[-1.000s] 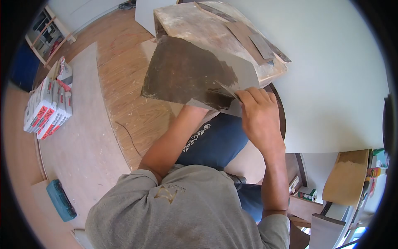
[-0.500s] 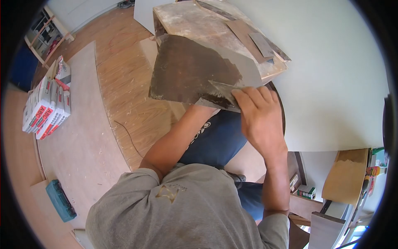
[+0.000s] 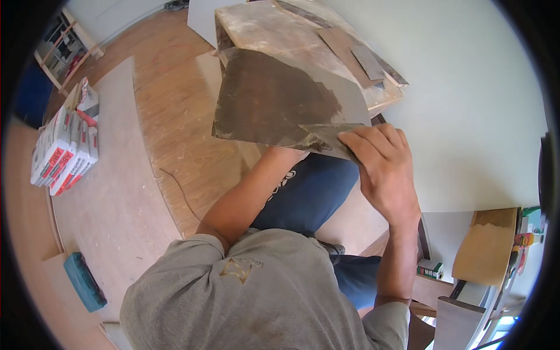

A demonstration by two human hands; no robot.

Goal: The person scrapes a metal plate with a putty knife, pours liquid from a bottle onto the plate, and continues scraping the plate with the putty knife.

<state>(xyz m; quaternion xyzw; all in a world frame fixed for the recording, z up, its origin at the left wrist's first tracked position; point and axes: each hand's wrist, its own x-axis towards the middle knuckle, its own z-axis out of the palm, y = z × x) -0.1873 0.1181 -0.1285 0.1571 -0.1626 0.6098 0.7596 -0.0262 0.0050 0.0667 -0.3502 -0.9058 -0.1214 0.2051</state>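
Note:
A wide flat board (image 3: pixel 268 96) bears a dark, wet-looking paste over most of its upper face; its right part is bare grey. From below, my left hand (image 3: pixel 290 153) supports it near the front edge, its fingers hidden under the board. Closed round a thin flat scraper (image 3: pixel 332 135), my right hand (image 3: pixel 382 160) is at the board's front right corner. The scraper blade lies on or just over the board, with some paste at its left end.
Behind the board stands a worktable (image 3: pixel 256 26) with flat strips (image 3: pixel 344 52) on it. Stacked bags (image 3: pixel 64 154) and a teal case (image 3: pixel 85 282) are at the left. A pale wall (image 3: pixel 466 116) rises at the right, above a small box (image 3: pixel 430 268).
My right hand and the scraper have moved right along the board's front edge. The paste near that edge is spread differently. The board has shifted very slightly.

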